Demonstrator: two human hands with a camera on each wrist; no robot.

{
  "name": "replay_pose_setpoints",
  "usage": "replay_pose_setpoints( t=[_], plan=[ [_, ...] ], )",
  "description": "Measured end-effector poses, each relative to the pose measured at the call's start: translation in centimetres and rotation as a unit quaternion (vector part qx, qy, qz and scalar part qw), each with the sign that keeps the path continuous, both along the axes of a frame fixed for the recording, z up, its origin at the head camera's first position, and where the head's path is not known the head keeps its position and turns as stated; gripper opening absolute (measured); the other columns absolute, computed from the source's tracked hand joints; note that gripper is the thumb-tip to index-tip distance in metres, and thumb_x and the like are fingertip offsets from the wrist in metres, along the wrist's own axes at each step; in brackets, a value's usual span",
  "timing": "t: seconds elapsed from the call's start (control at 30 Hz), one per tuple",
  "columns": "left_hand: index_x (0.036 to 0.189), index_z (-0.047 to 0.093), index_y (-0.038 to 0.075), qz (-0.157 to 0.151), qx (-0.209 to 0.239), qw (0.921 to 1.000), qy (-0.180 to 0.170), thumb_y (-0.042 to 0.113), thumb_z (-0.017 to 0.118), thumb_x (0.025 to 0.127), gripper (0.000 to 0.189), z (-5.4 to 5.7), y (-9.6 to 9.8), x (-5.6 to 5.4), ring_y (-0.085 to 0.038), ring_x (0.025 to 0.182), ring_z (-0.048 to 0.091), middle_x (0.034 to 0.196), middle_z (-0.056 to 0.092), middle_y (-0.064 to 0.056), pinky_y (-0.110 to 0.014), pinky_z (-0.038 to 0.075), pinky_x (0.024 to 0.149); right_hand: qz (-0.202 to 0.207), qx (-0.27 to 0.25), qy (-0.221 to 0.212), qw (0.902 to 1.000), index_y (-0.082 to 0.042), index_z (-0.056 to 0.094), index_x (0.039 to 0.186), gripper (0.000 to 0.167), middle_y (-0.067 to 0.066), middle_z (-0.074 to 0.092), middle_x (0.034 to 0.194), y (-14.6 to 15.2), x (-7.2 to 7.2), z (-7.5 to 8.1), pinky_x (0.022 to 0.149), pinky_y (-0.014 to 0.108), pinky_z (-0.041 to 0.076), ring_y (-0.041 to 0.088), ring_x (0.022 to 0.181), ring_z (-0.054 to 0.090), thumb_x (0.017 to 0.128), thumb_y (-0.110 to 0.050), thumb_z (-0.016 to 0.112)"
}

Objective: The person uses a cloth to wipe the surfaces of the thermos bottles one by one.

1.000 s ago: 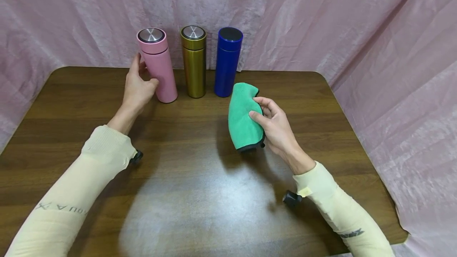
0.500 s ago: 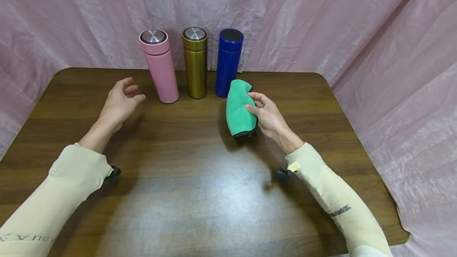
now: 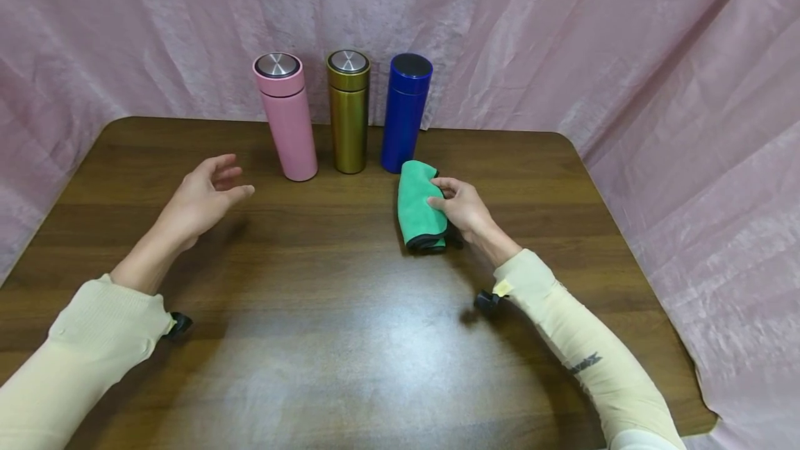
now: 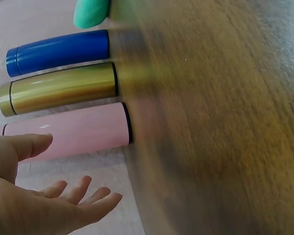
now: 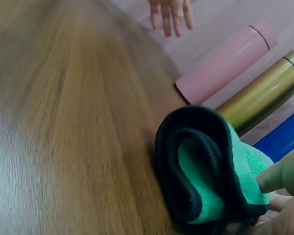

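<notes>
A folded green cloth with black edging [image 3: 417, 203] is pinched between thumb and fingers of my right hand [image 3: 464, 208], low over the table in front of the blue bottle. My left hand [image 3: 203, 196] hovers to the left of the pink bottle [image 3: 290, 127], fingers loosely bent and holding nothing. The pink bottle, the gold bottle [image 3: 348, 120] and the blue bottle [image 3: 405, 117] stand upright in a row at the back. In the right wrist view the cloth's rolled end [image 5: 201, 171] shows; part of my right hand is out of that frame.
The brown wooden table [image 3: 325, 339] has rounded corners. Pink curtains [image 3: 500, 33] hang behind it and along its right side. Black wrist cameras [image 3: 180, 323] sit under both sleeves.
My left hand has come away from the pink bottle, back toward the left. My right hand has shifted slightly left with the cloth, lowering it toward the table. The bottles stand as before.
</notes>
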State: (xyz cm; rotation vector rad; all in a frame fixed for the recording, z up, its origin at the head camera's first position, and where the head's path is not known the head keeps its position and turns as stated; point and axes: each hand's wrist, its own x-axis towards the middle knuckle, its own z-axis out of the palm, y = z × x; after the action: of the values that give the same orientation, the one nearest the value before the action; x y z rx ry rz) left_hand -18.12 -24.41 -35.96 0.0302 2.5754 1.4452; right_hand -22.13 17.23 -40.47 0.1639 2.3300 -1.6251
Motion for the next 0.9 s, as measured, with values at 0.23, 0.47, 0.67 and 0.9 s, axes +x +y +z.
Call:
replay_pose_setpoints(
  t=[0.23,0.47,0.67,0.9],
  plan=[
    [0.163,0.011,-0.002,0.004,-0.017,0.9999,0.001,0.028,0.06,0.105,0.081,-0.2,-0.5,0.4,-0.049,0.146,0.03,0.16,0.031,-0.031,-0.064,0.034,0.114,0.081,0.202,0.116,0.9692,0.002,0.055,0.145,0.049,0.019,0.057,0.146,0.1,0.2,0.1,0.107,0.045,0.049,0.031,0.133,0.053,0.1,-0.011,0.069],
    [0.164,0.007,0.002,0.02,-0.07,0.9972,0.018,0.033,0.06,0.105,0.085,-0.2,-1.5,0.6,-0.052,0.145,0.029,0.16,0.03,-0.032,-0.07,0.031,0.111,0.122,0.364,0.13,0.9142,-0.007,0.051,0.152,0.053,0.023,0.057,0.139,-0.6,0.0,0.2,0.096,0.056,0.052,0.04,0.122,0.057,0.104,-0.027,0.064],
    [0.164,0.008,0.001,0.018,-0.137,0.9893,0.047,0.034,0.057,0.106,0.083,-0.4,-2.2,0.7,-0.058,0.141,0.031,0.158,0.031,-0.035,-0.073,0.03,0.108,0.116,0.362,0.144,0.9138,-0.008,0.05,0.153,0.055,0.024,0.053,0.136,-0.5,0.2,0.1,0.093,0.054,0.052,0.038,0.115,0.058,0.105,-0.031,0.062],
    [0.164,0.011,0.002,0.013,-0.193,0.976,0.1,0.035,0.053,0.108,0.078,-0.7,-3.7,1.1,-0.059,0.146,0.018,0.162,0.018,-0.036,-0.073,0.018,0.116,0.099,0.249,0.225,0.9369,-0.001,0.052,0.149,0.051,0.023,0.048,0.148,2.2,0.2,-0.1,0.113,0.052,0.039,0.036,0.136,0.047,0.108,-0.032,0.057]
  ],
)
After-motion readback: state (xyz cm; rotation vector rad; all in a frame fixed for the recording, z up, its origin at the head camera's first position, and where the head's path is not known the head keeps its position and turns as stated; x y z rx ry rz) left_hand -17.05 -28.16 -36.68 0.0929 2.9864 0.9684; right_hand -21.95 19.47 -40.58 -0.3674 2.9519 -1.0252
